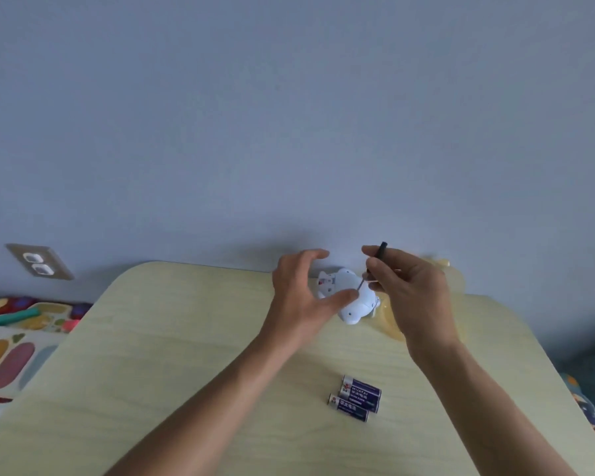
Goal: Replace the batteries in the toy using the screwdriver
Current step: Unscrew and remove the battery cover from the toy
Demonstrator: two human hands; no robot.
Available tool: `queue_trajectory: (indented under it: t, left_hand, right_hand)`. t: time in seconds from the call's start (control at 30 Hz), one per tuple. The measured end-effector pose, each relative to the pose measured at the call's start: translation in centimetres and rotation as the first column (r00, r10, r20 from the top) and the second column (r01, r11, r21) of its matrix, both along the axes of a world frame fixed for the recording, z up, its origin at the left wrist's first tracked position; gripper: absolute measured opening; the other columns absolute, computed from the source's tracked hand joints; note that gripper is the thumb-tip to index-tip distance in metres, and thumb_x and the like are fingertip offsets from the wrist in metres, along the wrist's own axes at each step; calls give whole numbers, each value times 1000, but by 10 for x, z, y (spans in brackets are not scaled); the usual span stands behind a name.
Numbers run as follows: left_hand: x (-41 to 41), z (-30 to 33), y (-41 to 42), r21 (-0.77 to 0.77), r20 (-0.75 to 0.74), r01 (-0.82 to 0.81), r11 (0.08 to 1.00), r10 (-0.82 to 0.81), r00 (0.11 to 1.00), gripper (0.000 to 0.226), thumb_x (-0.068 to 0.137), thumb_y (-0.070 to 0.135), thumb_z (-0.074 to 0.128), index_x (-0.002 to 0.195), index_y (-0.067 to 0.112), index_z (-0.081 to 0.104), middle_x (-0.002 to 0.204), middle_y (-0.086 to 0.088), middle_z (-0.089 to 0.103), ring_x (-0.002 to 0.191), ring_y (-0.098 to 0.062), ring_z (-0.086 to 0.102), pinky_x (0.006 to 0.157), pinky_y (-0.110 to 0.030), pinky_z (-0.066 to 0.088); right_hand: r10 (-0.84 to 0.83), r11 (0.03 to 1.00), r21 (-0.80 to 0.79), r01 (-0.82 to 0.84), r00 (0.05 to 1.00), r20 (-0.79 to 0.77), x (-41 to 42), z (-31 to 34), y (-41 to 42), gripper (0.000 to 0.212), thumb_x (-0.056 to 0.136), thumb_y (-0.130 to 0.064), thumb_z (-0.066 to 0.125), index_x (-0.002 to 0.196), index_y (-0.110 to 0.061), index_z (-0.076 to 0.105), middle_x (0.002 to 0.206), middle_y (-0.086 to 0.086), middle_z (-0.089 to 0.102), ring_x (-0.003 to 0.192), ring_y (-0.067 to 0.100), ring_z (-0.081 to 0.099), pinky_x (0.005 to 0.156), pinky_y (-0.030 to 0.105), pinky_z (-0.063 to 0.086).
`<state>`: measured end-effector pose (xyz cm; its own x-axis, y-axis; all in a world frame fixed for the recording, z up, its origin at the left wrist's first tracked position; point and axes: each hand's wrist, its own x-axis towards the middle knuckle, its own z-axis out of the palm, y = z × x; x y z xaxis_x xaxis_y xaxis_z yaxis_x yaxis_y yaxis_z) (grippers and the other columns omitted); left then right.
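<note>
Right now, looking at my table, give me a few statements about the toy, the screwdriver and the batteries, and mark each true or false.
1. The right hand holds the screwdriver. True.
2. The screwdriver tip points at the white toy. True.
3. The batteries lie beyond the toy, by the wall. False: they lie nearer the person than the toy.
4. The left hand holds a battery. False: its fingers are spread at the toy.
5. The toy sits on the floor. False: it is on the table.

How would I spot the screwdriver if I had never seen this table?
Start at the pale wooden table and go to its far edge, where the two hands meet over a small white toy. The screwdriver is pinched in the right hand: the only thin dark stick there, its tip angled down onto the toy.
</note>
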<state>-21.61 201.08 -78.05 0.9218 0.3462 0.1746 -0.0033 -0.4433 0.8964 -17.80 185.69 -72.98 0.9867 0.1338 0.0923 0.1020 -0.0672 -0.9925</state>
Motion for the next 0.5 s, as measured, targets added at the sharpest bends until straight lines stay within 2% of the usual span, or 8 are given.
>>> queue_trajectory:
  t: [0.07, 0.17, 0.27, 0.33, 0.5]
  left_hand:
    - [10, -7, -1, -45, -64, 8, 999, -11, 998, 77, 71, 39, 90, 137, 40, 51, 134, 12, 42, 129, -9, 47, 96, -21, 46]
    - [14, -17, -6, -74, -85, 13, 997, -19, 996, 85, 68, 42, 91, 141, 40, 49, 134, 15, 49, 124, 0, 51, 95, -19, 47]
    - [14, -18, -6, -118, -52, 14, 993, -20, 998, 66, 69, 36, 91, 126, 42, 60, 118, 22, 68, 109, 8, 63, 84, -10, 50]
    - [13, -17, -5, -137, -59, 15, 990, -24, 998, 53, 70, 33, 91, 114, 46, 64, 107, 28, 72, 99, 12, 65, 74, -3, 47]
    - [12, -18, -4, -163, -70, -1, 987, -10, 997, 50, 69, 34, 91, 112, 46, 69, 97, 25, 75, 88, 12, 69, 67, -4, 48]
  right_hand:
    - [46, 999, -18, -46, 999, 28, 11, -1, 12, 19, 95, -14, 63, 107, -24, 76, 76, 2, 76, 77, 15, 74, 76, 24, 60]
    - [86, 996, -37, -85, 995, 54, 21, -4, 26, 20, 96, -13, 62, 109, -22, 75, 82, 4, 77, 78, 15, 76, 79, 26, 61]
    - [83, 996, -31, -82, 995, 47, 24, -9, 34, 20, 96, -13, 62, 107, -23, 75, 87, 3, 77, 80, 15, 76, 76, 24, 60]
    - [78, 997, -29, -77, 996, 30, 25, -13, 35, 20, 96, -14, 62, 106, -25, 75, 85, 3, 77, 81, 16, 76, 72, 20, 59]
    - [81, 997, -11, -81, 997, 6, 27, -17, 35, 19, 97, -15, 62, 104, -26, 76, 76, 3, 76, 77, 17, 73, 64, 14, 54]
